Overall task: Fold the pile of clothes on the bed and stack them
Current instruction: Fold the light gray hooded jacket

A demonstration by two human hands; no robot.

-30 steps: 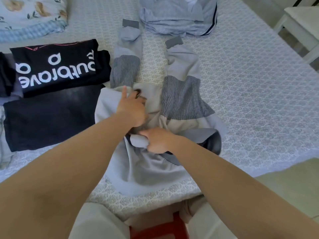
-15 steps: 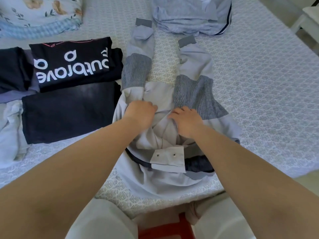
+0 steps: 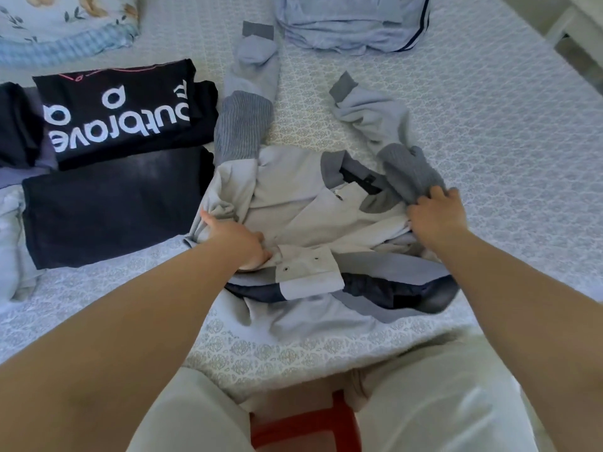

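Note:
A grey jacket (image 3: pixel 293 203) with ribbed sleeve panels and a dark lining lies spread on the bed in front of me, sleeves pointing away. My left hand (image 3: pixel 238 239) grips a bunch of its fabric at the left side of the body. My right hand (image 3: pixel 435 213) grips the ribbed part of the right sleeve (image 3: pixel 404 168), which is pulled in and crumpled. The left sleeve (image 3: pixel 248 102) lies straight. Folded dark clothes are stacked to the left: a black printed T-shirt (image 3: pixel 117 112) and a black garment (image 3: pixel 111 203).
A folded light-blue pile (image 3: pixel 352 21) sits at the far side of the patterned bedspread (image 3: pixel 473 125). A floral pillow (image 3: pixel 62 24) lies at the far left. A red stool (image 3: pixel 303 425) shows between my knees. White furniture (image 3: pixel 577 24) stands at the right.
My hands have moved apart from the middle of the jacket. The left went to its left side, the right took the right sleeve and drew it inward.

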